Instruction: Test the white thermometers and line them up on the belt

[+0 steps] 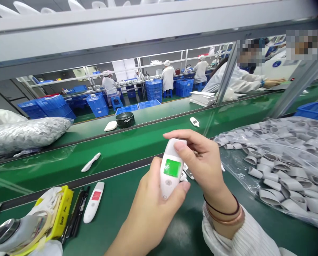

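Note:
My left hand point(148, 209) grips a small white handheld device point(170, 167) with a green-lit screen, held upright over the green workbench. My right hand point(201, 163) pinches the device's top end with thumb and fingers, and some small parts are partly hidden behind it. A second white device with a red screen point(94, 202) lies flat on the bench to the left. Another white device point(91, 162) lies on the green conveyor belt beyond.
A clear bag of grey ring-shaped parts point(281, 167) fills the right side. A yellow tray with tape rolls point(60, 213) and pens point(77, 211) sits at the near left. A silver bag point(22, 133) lies at far left. A black fan point(125, 119) stands beyond; other people work at benches behind.

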